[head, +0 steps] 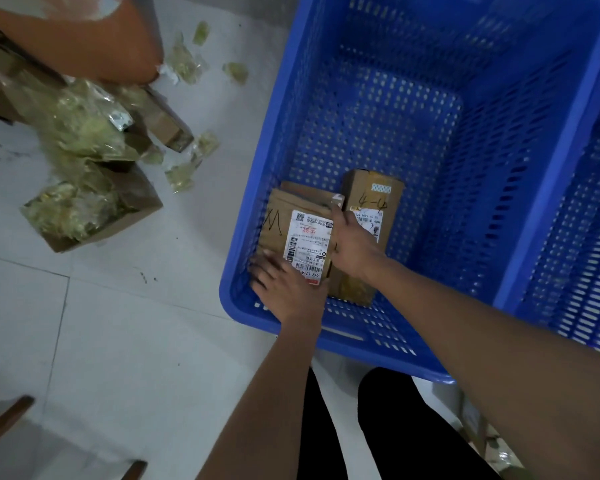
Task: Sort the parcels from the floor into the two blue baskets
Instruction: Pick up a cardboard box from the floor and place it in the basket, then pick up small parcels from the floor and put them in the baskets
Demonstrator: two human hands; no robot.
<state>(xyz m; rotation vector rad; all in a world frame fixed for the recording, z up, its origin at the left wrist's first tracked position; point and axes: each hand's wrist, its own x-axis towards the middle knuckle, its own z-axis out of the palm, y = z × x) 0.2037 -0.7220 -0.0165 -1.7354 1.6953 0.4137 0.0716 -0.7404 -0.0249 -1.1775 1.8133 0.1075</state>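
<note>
Two cardboard parcels lie in the near left corner of a large blue basket (520, 209). The left parcel (284, 220) is flat, with a white shipping label. My left hand (284, 289) rests on its near end, fingers spread. The right parcel (378, 195) is a taller box marked "4-4". My right hand (352, 247) lies between the two parcels, thumb up along the left parcel's edge; its fingers are hidden. A second blue basket (593, 258) stands at the right edge. More parcels (94, 188), cardboard boxes with crumpled clear wrap, are heaped on the floor at the left.
Scraps of clear tape (201, 32) litter the grey floor tiles beyond the heap. An orange-brown sack or sleeve (84, 39) fills the top left. My legs in black (388, 427) stand before the basket. A wooden piece (4, 420) shows at the bottom left.
</note>
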